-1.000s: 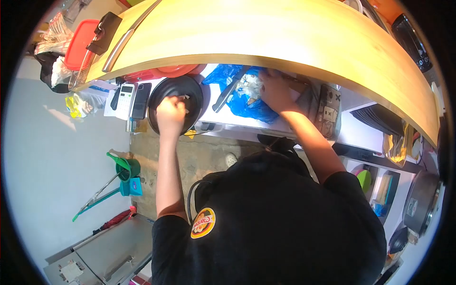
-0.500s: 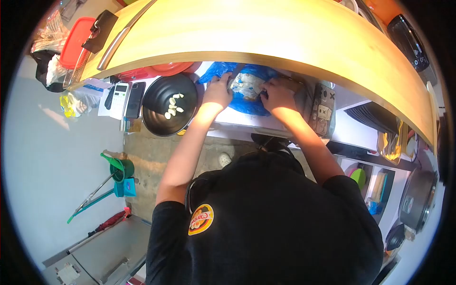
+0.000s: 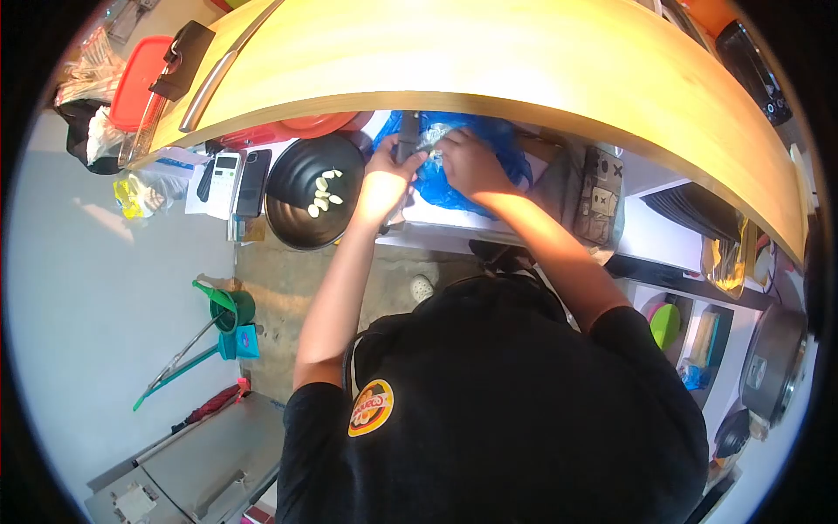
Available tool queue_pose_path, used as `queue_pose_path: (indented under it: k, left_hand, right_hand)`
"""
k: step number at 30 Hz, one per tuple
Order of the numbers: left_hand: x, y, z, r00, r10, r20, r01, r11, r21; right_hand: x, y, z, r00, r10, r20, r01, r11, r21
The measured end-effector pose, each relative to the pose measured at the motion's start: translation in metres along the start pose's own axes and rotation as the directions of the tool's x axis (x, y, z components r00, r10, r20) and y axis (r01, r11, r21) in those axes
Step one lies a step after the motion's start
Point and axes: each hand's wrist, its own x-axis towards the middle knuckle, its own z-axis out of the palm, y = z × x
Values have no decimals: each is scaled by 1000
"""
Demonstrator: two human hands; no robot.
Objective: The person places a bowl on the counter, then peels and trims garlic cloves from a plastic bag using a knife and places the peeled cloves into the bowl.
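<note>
My left hand (image 3: 386,182) is closed around a dark flat tool that looks like a knife (image 3: 408,133), its broad end pointing away from me. To its right, a blue plastic bag (image 3: 506,144) lies spread on the white counter, with pale whitish contents (image 3: 432,135) in its middle. My right hand (image 3: 471,164) reaches over the bag, fingers bent in at the pale contents; what they grip is hidden. Left of my left hand stands a black pan (image 3: 292,205) holding several peeled garlic cloves (image 3: 323,199).
A yellow wooden shelf (image 3: 489,52) overhangs the counter, with a grey-handled knife (image 3: 209,92) on it. A calculator (image 3: 225,179) and a dark phone (image 3: 252,182) lie left of the pan. A patterned grey pouch (image 3: 602,196) sits right of the bag.
The knife and my left hand have shifted slightly left, the knife turning more upright. My right hand has moved left over the pale contents, now covering more of them.
</note>
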Motion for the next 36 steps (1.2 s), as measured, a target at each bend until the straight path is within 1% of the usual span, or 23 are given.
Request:
queue_pose_path:
  k: [2,5,6,7,8,10,11,14,15,17,20,23,26,27,28,29,30,31,32,33,34,35,36]
  left_hand:
    - [0,6,0,996,41,-81,-33,995,95]
    - [4,1,3,991,93,-98,-87,994,58]
    - [5,-1,4,989,104,-101,-99,994,54]
    - [5,0,4,985,83,-148,-67,991,112]
    - [7,-4,3,983,79,-166,-66,994,85]
    - [10,-8,0,977,74,-200,-68,997,34]
    - [9,-8,-1,981,83,-175,-75,996,50]
    - [1,-6,-4,986,103,-129,-94,993,78]
    - [0,-5,-2,986,107,-129,-98,992,77]
    - [-2,-3,2,982,121,-142,-109,990,88]
    - [0,0,15,976,149,-161,-126,981,145]
    - [4,3,25,978,158,-140,-123,965,232]
    - [9,2,33,984,108,-141,-72,968,240]
    - [12,-2,34,978,125,-167,-70,952,299]
    - [17,-11,33,977,126,-173,-72,954,292]
    - [15,-6,33,975,120,-185,-42,925,377]
    - [12,-1,32,973,121,-196,-18,888,460]
    - [25,-23,28,952,208,-226,-50,831,554]
    - [23,-20,24,968,159,-196,-35,853,521]
    - [26,-26,21,956,216,-198,-62,811,582]
    - [21,-20,19,963,185,-195,-32,800,600]
    - [18,-16,17,960,210,-185,-60,800,597]
    - [19,-22,13,955,255,-150,-142,840,524]
  right_hand:
    - [13,3,6,997,-62,-40,59,995,-82]
    - [27,1,14,988,-157,-1,154,967,-202]
    - [30,0,16,986,-150,72,162,966,-202]
    - [32,0,18,980,-141,144,168,965,-201]
    - [33,0,18,968,-130,214,174,964,-201]
    - [38,3,17,959,-84,270,128,980,-152]
    - [40,3,18,953,-63,297,105,986,-127]
    - [23,4,5,964,23,263,-38,998,53]
    - [15,4,3,989,16,149,-21,999,35]
    - [-3,1,0,997,-6,-83,6,1000,-3]
    - [-13,1,-19,997,-47,-68,50,998,42]
    - [-12,0,-44,988,60,144,-99,954,282]
    - [-1,11,-36,995,31,-94,-15,987,162]
    - [5,14,-31,997,25,-79,-12,986,166]
    - [15,15,-25,998,22,-66,-11,986,167]
    - [24,16,-18,998,23,-55,-13,986,168]
    - [34,20,-6,995,72,71,-77,994,77]
    - [44,23,3,973,137,187,-135,991,-25]
    - [53,21,5,964,95,248,-41,976,-214]
    - [53,36,34,988,-46,-146,35,996,-79]
    - [60,31,35,979,85,-188,-78,996,40]
    - [62,40,52,972,-4,-236,-8,999,-47]
    - [70,54,80,958,116,-264,-98,992,81]
